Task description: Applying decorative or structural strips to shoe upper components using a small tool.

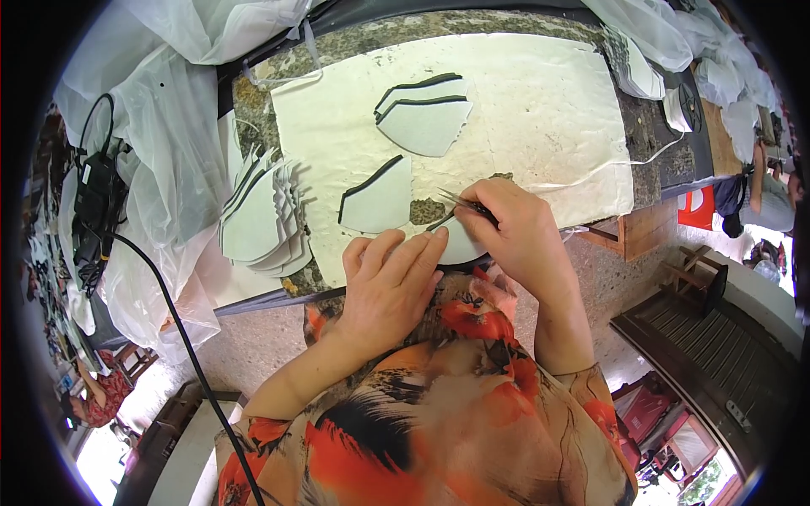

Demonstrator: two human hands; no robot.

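Close to the front edge of the work surface lies a pale grey, curved cut piece (460, 242) with a black strip along its edge. My left hand (392, 274) keeps this piece in place, its fingertips on the left end and its thumb low by the table edge. My right hand (515, 226) is closed around small pointed snips (484, 211) with dark handles, the metal tips pointing left above the piece. Just left of it rests a similar black-edged piece (377, 198). Two more overlapping pieces (426, 126) lie farther back.
A cream sheet (540, 110) covers the stone-patterned board. At left stands a fanned stack of grey pieces (261, 219), beside plastic bags (160, 169) and a black adapter with a cable (97, 190). A white cord (591, 175) runs right. Another stack (633, 67) sits far right.
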